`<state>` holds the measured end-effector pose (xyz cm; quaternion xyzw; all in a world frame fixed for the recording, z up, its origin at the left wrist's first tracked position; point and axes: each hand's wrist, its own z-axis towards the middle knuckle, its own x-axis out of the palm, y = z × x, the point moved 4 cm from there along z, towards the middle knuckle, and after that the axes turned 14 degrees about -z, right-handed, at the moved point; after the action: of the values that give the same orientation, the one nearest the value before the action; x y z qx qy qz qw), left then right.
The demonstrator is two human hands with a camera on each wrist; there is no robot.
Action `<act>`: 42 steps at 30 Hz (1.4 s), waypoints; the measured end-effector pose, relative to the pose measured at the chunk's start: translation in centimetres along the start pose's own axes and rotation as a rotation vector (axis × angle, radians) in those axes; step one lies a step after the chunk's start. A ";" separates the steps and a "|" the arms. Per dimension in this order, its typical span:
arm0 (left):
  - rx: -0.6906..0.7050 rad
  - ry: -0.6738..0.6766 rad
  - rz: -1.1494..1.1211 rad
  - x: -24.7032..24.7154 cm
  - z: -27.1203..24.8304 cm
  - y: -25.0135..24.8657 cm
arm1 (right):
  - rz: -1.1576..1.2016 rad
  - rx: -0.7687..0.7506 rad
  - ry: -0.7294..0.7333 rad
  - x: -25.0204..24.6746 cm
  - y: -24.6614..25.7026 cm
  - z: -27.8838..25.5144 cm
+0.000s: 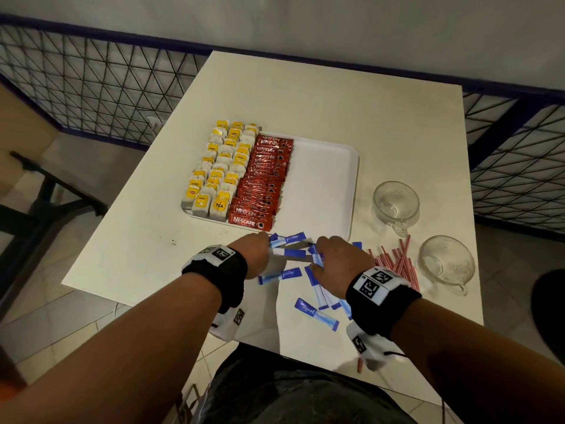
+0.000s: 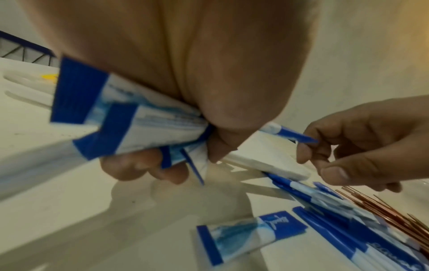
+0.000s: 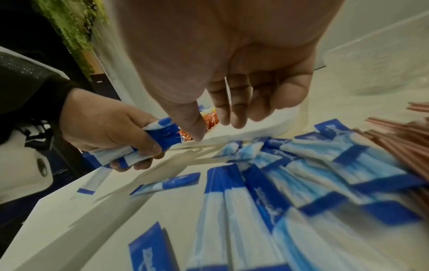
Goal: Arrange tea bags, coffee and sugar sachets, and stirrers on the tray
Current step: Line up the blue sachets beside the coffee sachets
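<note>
The white tray (image 1: pixel 324 179) carries rows of yellow-tagged tea bags (image 1: pixel 220 169) at its left and red coffee sachets (image 1: pixel 263 185) beside them; its right half is bare. In front of the tray my left hand (image 1: pixel 260 249) grips a bundle of blue-and-white sugar sachets (image 2: pixel 139 124). My right hand (image 1: pixel 330 252) hovers just right of it over loose sugar sachets (image 3: pixel 301 174) on the table. Its fingers hang relaxed and hold nothing, with the thumb (image 3: pixel 195 132) pointing down. One sachet end (image 2: pixel 294 135) sticks out of the bundle toward it. Red-striped stirrers (image 1: pixel 397 264) lie to the right.
Two glass cups (image 1: pixel 396 203) (image 1: pixel 446 261) stand right of the tray and the stirrers. More sugar sachets (image 1: pixel 318 313) are strewn toward the near table edge. A dark wire fence (image 1: pixel 91 87) runs behind the white table (image 1: pixel 305 102).
</note>
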<state>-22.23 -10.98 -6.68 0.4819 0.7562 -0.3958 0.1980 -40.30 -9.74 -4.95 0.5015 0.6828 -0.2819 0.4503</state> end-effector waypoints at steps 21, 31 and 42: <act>0.036 -0.151 -0.672 -4.9 -0.3 2.7 | 0.292 -0.008 -0.105 -4.5 0.2 3.2; 0.238 -0.226 -1.411 -4.6 -1.5 -4.7 | 0.564 -0.136 -0.097 -7.1 2.9 2.1; 0.104 -0.269 -1.929 -6.3 -2.3 -4.6 | 0.589 -0.203 -0.072 -6.5 3.0 0.9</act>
<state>-23.22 -13.78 0.83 -0.3853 0.7786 -0.4725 -0.1482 -36.64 -12.30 0.71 0.6198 0.5164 -0.0873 0.5844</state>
